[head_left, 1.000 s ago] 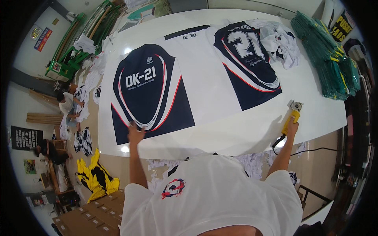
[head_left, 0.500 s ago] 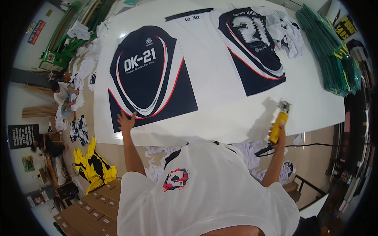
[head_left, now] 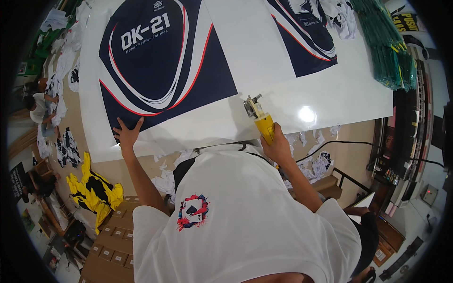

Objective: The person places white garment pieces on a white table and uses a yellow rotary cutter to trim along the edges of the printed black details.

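Note:
A navy jersey panel (head_left: 146, 70) with white and red curved stripes lies flat on the white table. My left hand (head_left: 127, 136) rests on its lower left corner, fingers spread. Gripped in my right hand (head_left: 277, 148) is a yellow handheld electric fabric cutter (head_left: 265, 126), its metal head pointing away from me. That head is close to the panel's lower right corner, over bare white surface, and I cannot tell whether it touches down. Farther right lies a second navy panel (head_left: 311, 54), partly cut off by the upper edge of the picture.
Green plastic-wrapped packs (head_left: 389, 52) are piled at the table's far right. A black cord (head_left: 347, 142) runs off to the right. White scraps lie below the table's near edge (head_left: 188, 149). Yellow-black fabric (head_left: 96, 188) and cardboard boxes (head_left: 113, 243) are at lower left; a person (head_left: 40, 108) sits farther left.
My right hand has brought the cutter leftward, from the open right side to near the left panel's corner. My left hand stays on the panel. The view has shifted, so the panels appear higher.

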The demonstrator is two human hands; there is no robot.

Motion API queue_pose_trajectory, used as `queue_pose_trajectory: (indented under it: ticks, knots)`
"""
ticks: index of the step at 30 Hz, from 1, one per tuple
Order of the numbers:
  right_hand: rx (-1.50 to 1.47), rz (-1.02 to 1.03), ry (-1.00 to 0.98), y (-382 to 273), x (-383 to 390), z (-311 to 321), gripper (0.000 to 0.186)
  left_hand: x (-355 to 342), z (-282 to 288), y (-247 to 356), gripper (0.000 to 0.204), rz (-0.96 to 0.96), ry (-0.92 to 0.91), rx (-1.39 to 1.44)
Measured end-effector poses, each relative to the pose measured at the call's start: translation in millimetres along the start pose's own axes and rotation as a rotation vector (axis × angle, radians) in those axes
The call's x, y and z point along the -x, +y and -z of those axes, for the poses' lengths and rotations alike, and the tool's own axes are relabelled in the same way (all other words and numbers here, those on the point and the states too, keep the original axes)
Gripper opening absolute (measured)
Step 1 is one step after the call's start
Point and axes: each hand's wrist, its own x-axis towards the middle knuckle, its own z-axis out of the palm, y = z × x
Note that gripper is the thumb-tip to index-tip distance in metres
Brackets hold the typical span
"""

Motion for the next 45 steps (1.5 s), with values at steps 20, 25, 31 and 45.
queue_pose_trajectory:
  ticks: [20, 25, 31, 45]
  knots:
    - [-0.011, 0.025, 0.074, -64, -62, -26, 0.059, -3, -6, -5, 0.143, -0.051, -0.027, -0.057]
    - [-0.014, 0.102, 0.106, -87, -101, -22, 0.054, -2, -4, -4, 0.142, -0.040, -0.038, -0.030]
    - [0.000, 0.165, 0.143, -109, -151, -18, 0.050, 2, -1, 2, 0.143, -0.023, -0.039, -0.018]
    - [0.086, 0.121, 0.084, -168, -274, -7, 0.050, 9, 9, 12, 0.142, -0.007, -0.058, -0.019]
